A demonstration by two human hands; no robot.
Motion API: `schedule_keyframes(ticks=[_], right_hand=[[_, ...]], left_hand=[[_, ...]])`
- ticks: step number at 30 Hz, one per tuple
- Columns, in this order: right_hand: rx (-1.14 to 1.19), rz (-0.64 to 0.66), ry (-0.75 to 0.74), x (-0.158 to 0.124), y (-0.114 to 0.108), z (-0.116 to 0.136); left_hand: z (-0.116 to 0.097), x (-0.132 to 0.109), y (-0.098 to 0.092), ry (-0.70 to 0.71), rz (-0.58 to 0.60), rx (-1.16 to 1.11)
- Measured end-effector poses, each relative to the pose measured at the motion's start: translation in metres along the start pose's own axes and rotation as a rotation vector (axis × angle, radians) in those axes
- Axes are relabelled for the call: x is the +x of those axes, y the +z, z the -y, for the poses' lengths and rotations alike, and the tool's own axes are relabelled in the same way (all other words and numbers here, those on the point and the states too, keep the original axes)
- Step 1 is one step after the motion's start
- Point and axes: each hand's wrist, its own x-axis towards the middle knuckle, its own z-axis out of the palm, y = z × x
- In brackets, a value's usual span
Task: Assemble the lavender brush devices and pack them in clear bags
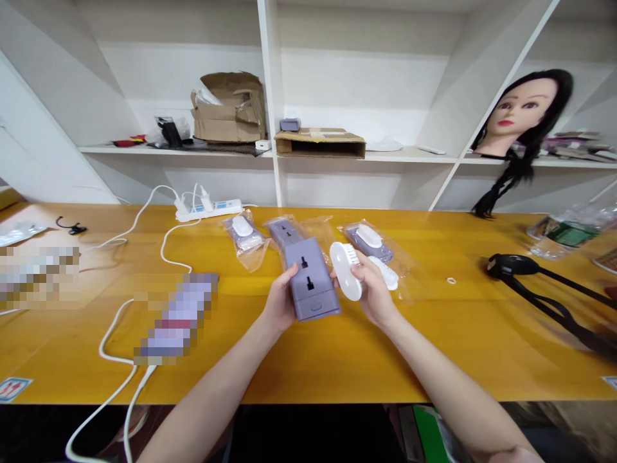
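"Two things in hand?"

"Two. Left hand, lower centre of the frame: fingers curled around the edge of a lilac plastic socket box, partly closed, firm on the box."

"Right hand?"

"Just right of centre, almost closed around a white oval bristle brush, bristles toward the box, very near it."

"Handling?"

"Probably light for both. Box likely stiff and hollow, smooth, a little slippery; best grip along its long sides. Brush best taken by the oval back, clear of the bristles."

"Nearby?"

"Clear plastic bags with lilac and white items, just above the hands, mid-table; white power strip farther up and left, on an orange wooden table."
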Motion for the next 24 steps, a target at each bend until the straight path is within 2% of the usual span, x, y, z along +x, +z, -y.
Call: schedule_keyframes(ticks=[5,9,13,19,24], right_hand=[[-0.646,-0.126,-0.304,-0.009,0.006,-0.006],[-0.92,-0.136,-0.347,-0.012,0.013,-0.012],[-0.939,-0.147,-0.325,-0.014,0.018,-0.017],[-0.785,-0.108,-0.28,-0.015,0.018,-0.017],[-0.739,-0.157,-0.293,-0.013,0.012,-0.017]], left_hand=[[0.006,0.003,0.001,0.008,0.026,-0.011],[0.011,0.001,0.004,0.102,-0.032,0.004],[0.014,-0.002,0.006,0.146,-0.069,0.0],[0.026,-0.003,0.005,0.143,-0.045,0.003],[0.033,-0.006,0.008,0.128,-0.061,0.012]])
